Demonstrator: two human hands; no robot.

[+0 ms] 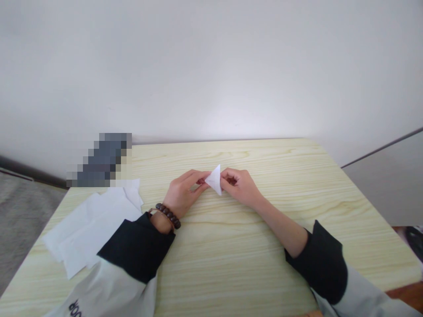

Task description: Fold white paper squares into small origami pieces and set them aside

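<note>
A small white folded paper [214, 178], triangular with a point up, is held between both hands over the middle of a light wooden table [231, 255]. My left hand [183, 191] pinches its left side with the fingertips; a dark bead bracelet [168, 214] circles that wrist. My right hand [239, 185] grips the paper's right side with curled fingers. Both sleeves are dark at the cuff and grey further back.
Several loose white paper sheets [89, 226] lie on the table's left part, partly under my left sleeve. A blurred dark object [102, 160] sits at the table's far left corner. A plain white wall stands behind; the table's right edge drops to the floor.
</note>
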